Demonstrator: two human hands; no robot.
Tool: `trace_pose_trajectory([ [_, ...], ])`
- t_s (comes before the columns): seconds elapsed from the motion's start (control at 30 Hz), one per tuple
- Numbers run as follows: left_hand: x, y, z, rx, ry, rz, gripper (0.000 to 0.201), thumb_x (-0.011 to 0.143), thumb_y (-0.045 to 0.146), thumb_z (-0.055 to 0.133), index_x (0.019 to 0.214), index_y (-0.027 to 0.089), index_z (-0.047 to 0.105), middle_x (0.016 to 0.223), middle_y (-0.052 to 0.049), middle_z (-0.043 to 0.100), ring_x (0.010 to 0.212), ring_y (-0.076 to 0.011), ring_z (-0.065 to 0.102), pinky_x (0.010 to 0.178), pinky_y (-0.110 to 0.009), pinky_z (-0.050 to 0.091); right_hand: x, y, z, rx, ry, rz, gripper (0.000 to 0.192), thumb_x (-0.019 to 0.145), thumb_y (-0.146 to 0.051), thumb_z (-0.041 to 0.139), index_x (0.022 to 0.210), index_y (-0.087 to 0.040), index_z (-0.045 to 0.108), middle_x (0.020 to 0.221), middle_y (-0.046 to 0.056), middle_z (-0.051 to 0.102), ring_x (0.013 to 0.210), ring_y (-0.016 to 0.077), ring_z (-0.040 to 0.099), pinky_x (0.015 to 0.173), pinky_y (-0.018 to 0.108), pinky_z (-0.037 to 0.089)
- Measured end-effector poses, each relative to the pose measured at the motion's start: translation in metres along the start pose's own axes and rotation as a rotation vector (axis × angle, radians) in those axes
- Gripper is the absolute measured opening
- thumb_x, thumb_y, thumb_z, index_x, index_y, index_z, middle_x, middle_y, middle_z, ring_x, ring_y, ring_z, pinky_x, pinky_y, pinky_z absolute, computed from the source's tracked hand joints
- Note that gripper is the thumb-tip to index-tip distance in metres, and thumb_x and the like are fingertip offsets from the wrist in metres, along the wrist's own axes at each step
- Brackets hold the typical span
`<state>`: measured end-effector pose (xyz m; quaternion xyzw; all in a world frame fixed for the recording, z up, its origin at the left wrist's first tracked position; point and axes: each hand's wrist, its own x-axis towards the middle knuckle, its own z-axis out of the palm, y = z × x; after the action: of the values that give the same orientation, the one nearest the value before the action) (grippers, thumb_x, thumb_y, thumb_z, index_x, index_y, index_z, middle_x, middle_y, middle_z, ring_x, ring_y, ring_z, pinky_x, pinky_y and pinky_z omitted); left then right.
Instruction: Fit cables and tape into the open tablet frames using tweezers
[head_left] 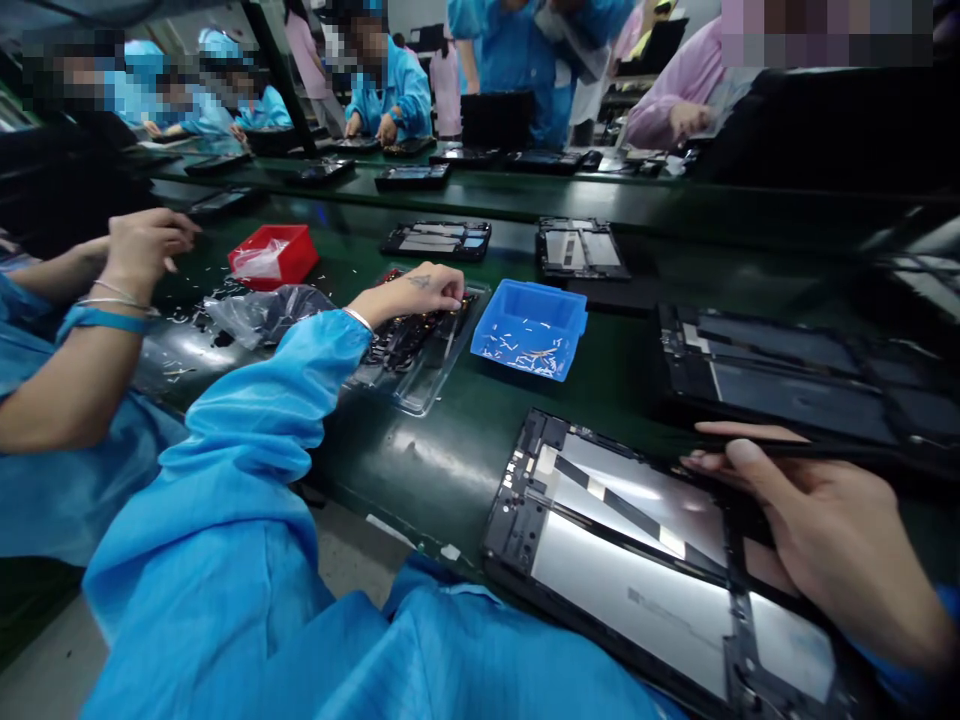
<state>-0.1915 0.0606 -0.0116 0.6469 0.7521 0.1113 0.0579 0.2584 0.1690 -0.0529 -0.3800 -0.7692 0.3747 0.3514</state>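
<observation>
My left hand (411, 292) reaches forward in a blue sleeve. Its fingertips rest on small black parts in a clear plastic tray (420, 385) on the dark green belt (450, 450). Directly in front of me lies an open tablet chassis (600, 540) with silver plates and a black frame. My right hand (817, 530) lies over its right side, thumb and fingers pinched on a thin black strip (862, 450) that runs off to the right. Whether the strip is a separate piece or an edge of the panel behind it cannot be told.
A blue bin (532, 325) of small light parts sits beside the tray, with a red bin (274, 255) and a crumpled plastic bag (262, 310) to the left. A co-worker's hand (142, 250) is at far left. More open panels (787, 380) (579, 248) (439, 240) lie on the belt, and people work beyond.
</observation>
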Motion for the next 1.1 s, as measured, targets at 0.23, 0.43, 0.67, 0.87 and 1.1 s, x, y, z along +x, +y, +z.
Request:
trace_pose_trajectory([
  [0.23, -0.02, 0.065, -0.057, 0.181, 0.372, 0.071, 0.012, 0.087, 0.018, 0.065, 0.095, 0.014, 0.073, 0.081, -0.004, 0.067, 0.073, -0.0157, 0.059, 0.072, -0.031, 0.047, -0.008, -0.03, 0.0, 0.339, -0.062, -0.085, 0.009, 0.09, -0.038, 0.07, 0.089, -0.03, 0.074, 0.089, 0.005, 0.074, 0.09, 0.0239, 0.071, 0.085, 0.04, 0.057],
  [0.43, -0.054, 0.199, -0.014, 0.533, 0.797, 0.867, 0.018, 0.101, 0.019, 0.052, 0.098, 0.017, 0.07, 0.093, -0.006, 0.066, 0.085, -0.0191, 0.066, 0.069, -0.033, 0.056, -0.007, -0.069, 0.026, 0.833, -0.457, 0.318, 0.027, 0.094, -0.044, 0.064, 0.091, -0.019, 0.075, 0.073, -0.002, 0.058, 0.058, 0.0064, 0.044, 0.056, 0.022, 0.04],
  [0.67, -0.053, 0.225, 0.038, 0.489, 0.772, 1.369, 0.016, 0.094, 0.026, 0.067, 0.103, 0.016, 0.075, 0.098, -0.004, 0.07, 0.098, -0.02, 0.069, 0.081, -0.028, 0.059, -0.005, -0.062, 0.026, 0.901, -0.339, 0.29, 0.018, 0.086, -0.034, 0.077, 0.084, -0.017, 0.073, 0.067, -0.004, 0.055, 0.055, 0.0044, 0.04, 0.055, 0.02, 0.033],
  [0.87, 0.07, 0.14, 0.002, 0.002, 0.539, 0.285, 0.017, 0.098, 0.029, 0.059, 0.107, 0.017, 0.068, 0.109, -0.01, 0.068, 0.111, -0.025, 0.063, 0.095, -0.037, 0.051, 0.006, -0.055, 0.02, 0.783, -0.185, 0.239, 0.019, 0.084, -0.034, 0.078, 0.082, -0.016, 0.07, 0.075, -0.002, 0.058, 0.053, 0.0037, 0.041, 0.052, 0.023, 0.026],
  [1.1, 0.178, 0.044, 0.001, -0.522, 0.173, -0.488, 0.029, 0.096, 0.035, 0.068, 0.112, 0.011, 0.064, 0.107, -0.008, 0.066, 0.097, -0.0207, 0.066, 0.085, -0.037, 0.059, 0.007, -0.05, 0.025, 0.692, -0.319, 0.311, 0.026, 0.084, -0.04, 0.075, 0.083, -0.015, 0.068, 0.073, -0.002, 0.056, 0.054, 0.0047, 0.039, 0.054, 0.025, 0.027],
])
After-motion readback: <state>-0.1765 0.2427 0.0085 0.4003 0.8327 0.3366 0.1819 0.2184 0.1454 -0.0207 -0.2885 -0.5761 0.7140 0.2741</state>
